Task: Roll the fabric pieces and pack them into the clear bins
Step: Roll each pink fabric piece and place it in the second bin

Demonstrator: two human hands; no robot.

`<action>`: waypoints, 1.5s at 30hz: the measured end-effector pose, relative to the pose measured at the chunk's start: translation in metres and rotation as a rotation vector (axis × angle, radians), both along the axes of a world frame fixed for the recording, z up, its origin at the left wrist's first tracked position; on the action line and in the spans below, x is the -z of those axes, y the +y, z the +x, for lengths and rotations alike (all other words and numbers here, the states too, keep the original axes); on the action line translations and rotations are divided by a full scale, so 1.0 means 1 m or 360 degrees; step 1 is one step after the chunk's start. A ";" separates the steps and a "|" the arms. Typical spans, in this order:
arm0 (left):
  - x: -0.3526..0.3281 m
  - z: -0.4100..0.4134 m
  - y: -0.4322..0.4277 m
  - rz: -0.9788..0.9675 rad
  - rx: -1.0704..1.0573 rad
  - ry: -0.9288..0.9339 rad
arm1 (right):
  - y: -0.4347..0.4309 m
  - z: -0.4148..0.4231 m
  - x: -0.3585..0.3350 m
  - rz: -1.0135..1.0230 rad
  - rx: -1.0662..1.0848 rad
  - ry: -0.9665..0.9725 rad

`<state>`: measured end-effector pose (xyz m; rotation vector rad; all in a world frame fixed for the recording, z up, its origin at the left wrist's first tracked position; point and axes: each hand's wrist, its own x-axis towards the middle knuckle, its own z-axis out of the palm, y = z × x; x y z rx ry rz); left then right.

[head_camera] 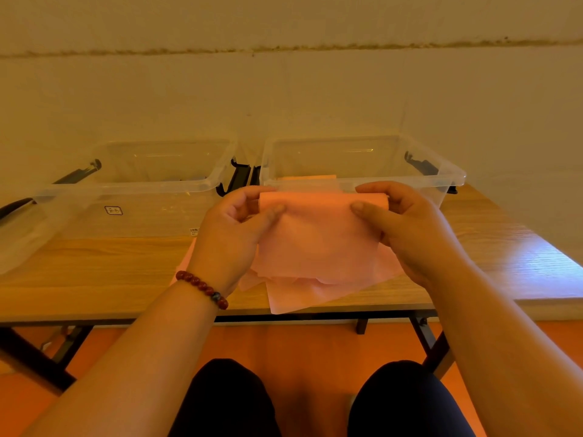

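Observation:
I hold a pink fabric piece [318,238] up above the table, its top edge curled into the start of a roll. My left hand [233,234] pinches the roll's left end and my right hand [407,228] pinches its right end. The loose part of the piece hangs down over a pile of more pink fabric pieces [303,294] lying at the table's front edge. Behind my hands stand two clear bins: the left bin [126,187] looks empty, and the right bin [448,178] holds some pink fabric [310,178] at its near side.
The wooden table [94,272] stands against a pale wall. Black latch handles [239,179] stick out between the bins and at their outer ends. A clear lid [19,238] lies at the far left. My knees and the orange floor show below.

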<state>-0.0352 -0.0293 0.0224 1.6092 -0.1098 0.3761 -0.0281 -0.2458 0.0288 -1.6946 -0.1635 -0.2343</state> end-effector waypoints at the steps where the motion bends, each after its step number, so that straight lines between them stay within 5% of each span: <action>1: 0.000 0.000 0.000 0.0006 -0.0013 0.0016 | 0.000 -0.001 0.000 -0.0086 -0.0031 -0.0045; 5: 0.001 -0.001 0.000 -0.0017 0.0055 0.0055 | 0.000 -0.004 -0.004 -0.0372 -0.0007 -0.0189; 28: -0.002 -0.006 0.001 0.0081 0.0104 -0.0006 | 0.003 -0.003 -0.002 -0.0001 -0.0004 -0.0018; 45: -0.001 -0.006 -0.001 0.0164 0.0088 0.0020 | 0.002 -0.007 -0.002 -0.0089 -0.0118 -0.0062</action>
